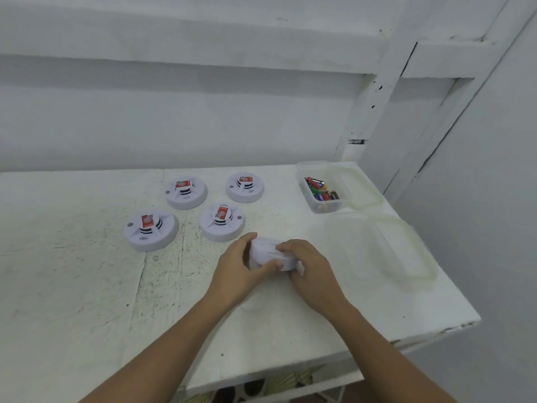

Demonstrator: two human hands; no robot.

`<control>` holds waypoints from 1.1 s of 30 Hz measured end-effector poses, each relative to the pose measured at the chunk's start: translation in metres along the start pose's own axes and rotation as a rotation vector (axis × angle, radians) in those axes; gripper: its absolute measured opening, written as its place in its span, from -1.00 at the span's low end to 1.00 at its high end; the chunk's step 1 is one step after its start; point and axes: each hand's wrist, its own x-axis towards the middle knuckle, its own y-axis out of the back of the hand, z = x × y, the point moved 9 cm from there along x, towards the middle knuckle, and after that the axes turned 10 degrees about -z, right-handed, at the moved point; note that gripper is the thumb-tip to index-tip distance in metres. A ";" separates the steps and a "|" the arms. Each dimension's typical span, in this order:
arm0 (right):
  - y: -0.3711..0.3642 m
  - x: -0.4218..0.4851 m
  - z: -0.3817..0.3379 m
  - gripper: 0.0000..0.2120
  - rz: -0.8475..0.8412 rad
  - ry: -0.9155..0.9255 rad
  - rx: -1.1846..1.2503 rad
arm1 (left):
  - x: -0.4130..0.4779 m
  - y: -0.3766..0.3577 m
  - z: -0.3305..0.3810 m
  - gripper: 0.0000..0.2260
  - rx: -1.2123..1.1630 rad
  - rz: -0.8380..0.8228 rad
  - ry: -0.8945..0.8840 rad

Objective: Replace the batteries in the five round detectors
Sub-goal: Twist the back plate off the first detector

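Observation:
Both hands grip one white round detector (pixel 266 251) just above the white table (pixel 87 271), right of centre. My left hand (pixel 236 267) wraps its left side with the thumb over the front edge. My right hand (pixel 309 266) clasps its right side. Several more white round detectors with red labels on top sit behind it: one at the left (pixel 151 229), one in the middle (pixel 222 221), one at the back left (pixel 186 191) and one at the back right (pixel 245 187). A clear plastic box (pixel 327 205) holding several coloured batteries (pixel 321 190) stands at the back right.
A clear lid (pixel 364 184) lies beside the battery box. A second clear container (pixel 360 245) with its lid (pixel 406 254) lies on the right side of the table. The table's right edge (pixel 453 327) is close by. A white wall rises behind.

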 end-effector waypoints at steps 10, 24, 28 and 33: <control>-0.008 -0.015 -0.016 -0.63 -0.233 0.010 -0.119 | -0.012 0.001 -0.001 -0.26 0.211 -0.091 -0.121; -0.013 0.007 -0.029 -0.85 -0.384 0.026 -0.254 | 0.010 -0.006 -0.008 -0.16 0.336 -0.112 -0.131; -0.014 0.007 -0.027 -0.86 -0.382 0.039 -0.231 | 0.013 -0.006 -0.015 -0.05 0.374 -0.109 -0.111; -0.013 0.011 -0.018 -0.87 -0.399 0.039 -0.152 | 0.013 -0.004 -0.016 -0.04 0.378 -0.096 -0.109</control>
